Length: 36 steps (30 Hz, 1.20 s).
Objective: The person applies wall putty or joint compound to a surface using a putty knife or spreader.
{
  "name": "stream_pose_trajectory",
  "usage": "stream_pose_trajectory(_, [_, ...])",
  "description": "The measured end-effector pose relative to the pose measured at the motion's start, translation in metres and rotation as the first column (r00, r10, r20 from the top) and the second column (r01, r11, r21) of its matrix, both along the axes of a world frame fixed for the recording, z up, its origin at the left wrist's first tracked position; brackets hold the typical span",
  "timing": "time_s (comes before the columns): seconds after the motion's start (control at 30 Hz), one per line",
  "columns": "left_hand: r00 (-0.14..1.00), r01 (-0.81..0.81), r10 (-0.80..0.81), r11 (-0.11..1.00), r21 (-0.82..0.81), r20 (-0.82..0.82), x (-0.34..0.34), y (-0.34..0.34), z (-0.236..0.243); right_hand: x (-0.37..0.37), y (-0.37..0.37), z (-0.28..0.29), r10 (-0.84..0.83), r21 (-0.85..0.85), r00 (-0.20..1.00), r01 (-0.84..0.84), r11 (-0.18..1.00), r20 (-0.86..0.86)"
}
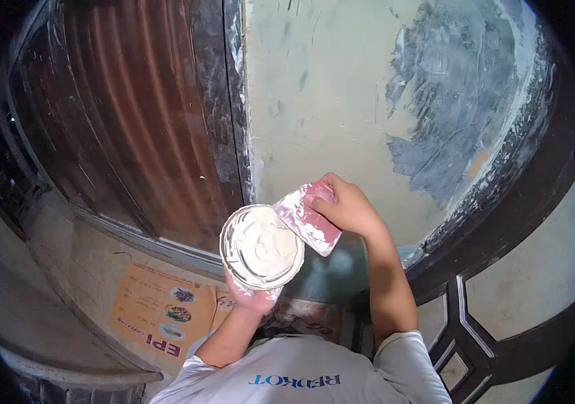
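Two grips: right hand (348, 207) pinching red spreader (308, 219), left hand (254, 301) cupping paste-filled bowl (224, 250).

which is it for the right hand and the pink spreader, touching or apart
Touching. The head view shows it: the right hand grips the pink spreader, with the thumb lying on its face.

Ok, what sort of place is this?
Probably a building under renovation: the pale wall has rough grey patches, and there are a round tub of white paste and a smeared pink spreader.
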<state>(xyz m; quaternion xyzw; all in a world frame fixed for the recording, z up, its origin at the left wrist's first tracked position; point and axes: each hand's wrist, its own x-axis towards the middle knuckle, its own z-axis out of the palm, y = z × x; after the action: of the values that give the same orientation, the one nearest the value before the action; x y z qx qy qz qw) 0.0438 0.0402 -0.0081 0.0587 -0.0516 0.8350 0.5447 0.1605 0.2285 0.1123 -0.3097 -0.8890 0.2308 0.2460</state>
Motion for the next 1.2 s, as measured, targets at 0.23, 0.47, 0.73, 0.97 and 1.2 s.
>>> stream_pose_trajectory(0.23, [0.975,-0.168,0.162,0.985,-0.031,-0.152,-0.006,0.006,-0.013,-0.021,-0.003,-0.019,0.028,-0.053,0.994,-0.022,0.998,0.102])
stream_pose_trajectory(0.47, [0.97,-0.182,0.168,0.981,-0.065,-0.176,-0.016,0.011,-0.007,-0.019,-0.008,-0.012,0.077,-0.099,0.976,-0.057,0.993,0.206])
stream_pose_trajectory(0.73, [0.997,-0.068,0.068,0.997,-0.024,-0.026,-0.019,0.008,-0.001,0.003,-0.019,0.022,0.052,0.057,0.94,-0.076,0.995,0.339])
stream_pose_trajectory(0.97, [0.999,0.036,-0.037,0.998,0.061,0.021,-0.022,0.008,0.001,0.032,-0.023,0.026,0.107,0.084,0.994,-0.11,0.99,0.036])
stream_pose_trajectory(1.2, [0.997,0.075,-0.075,0.997,-0.003,0.037,-0.016,0.001,0.015,0.05,-0.029,0.013,0.079,0.362,0.996,-0.062,0.93,-0.031])
